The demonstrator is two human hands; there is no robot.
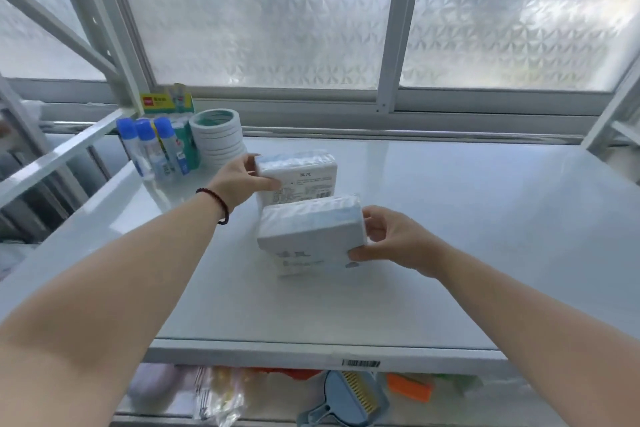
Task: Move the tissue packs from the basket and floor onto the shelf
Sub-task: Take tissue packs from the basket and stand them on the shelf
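Observation:
Two white and pale blue tissue packs stand on the white shelf (450, 218). The far tissue pack (304, 177) stands upright near the shelf's middle, and my left hand (242, 180) grips its left end. The near tissue pack (311, 232) stands just in front of it, tilted a little, with my right hand (388, 239) holding its right end. The two packs are close together, possibly touching. No basket or floor is in view.
At the shelf's back left stand three blue-capped glue bottles (152, 146), a stack of tape rolls (218, 139) and a green box (166, 102). A frosted window rises behind. Below the shelf's front edge lies a lower level with a blue dustpan (349, 399) and packets.

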